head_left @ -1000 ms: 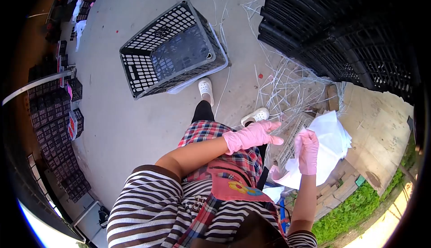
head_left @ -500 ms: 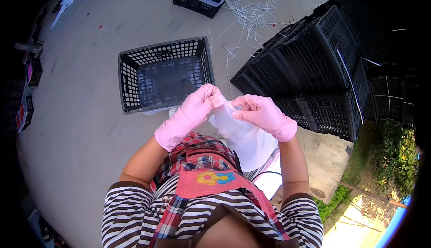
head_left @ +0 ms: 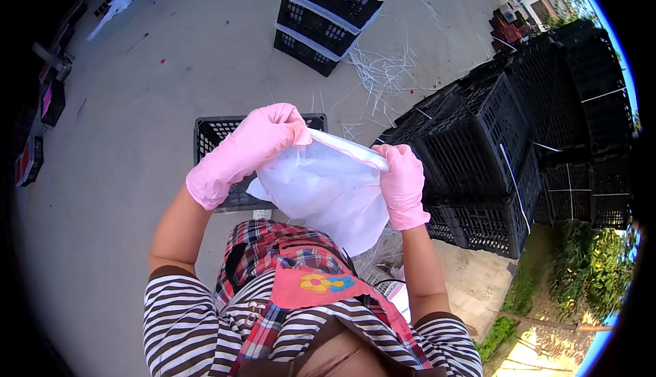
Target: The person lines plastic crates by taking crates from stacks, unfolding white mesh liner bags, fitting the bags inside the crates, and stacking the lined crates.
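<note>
A thin white bag (head_left: pixel 326 186) hangs between my gloved hands, its top edge stretched taut. My left hand (head_left: pixel 270 134), in a pink glove, is closed on one end of that edge. The other end is pinched in my right hand (head_left: pixel 402 182), gloved in pink too. Loose folds of the bag droop toward my lap. Behind the bag and my left hand, a black plastic crate (head_left: pixel 208 128) stands on the floor, partly hidden by them.
Black crates with white liners are stacked (head_left: pixel 318 18) ahead. Large stacks of black crates (head_left: pixel 471 131) rise on the right, near scattered white straps (head_left: pixel 383 70). A board (head_left: pixel 475 268) lies at lower right beside plants (head_left: pixel 594 268). More crates (head_left: pixel 51 104) stand far left.
My hands have moved apart, pulling the bag's edge open wide between them. The bag has lifted and shifted left, now covering part of the crate. The head view has tilted up.
</note>
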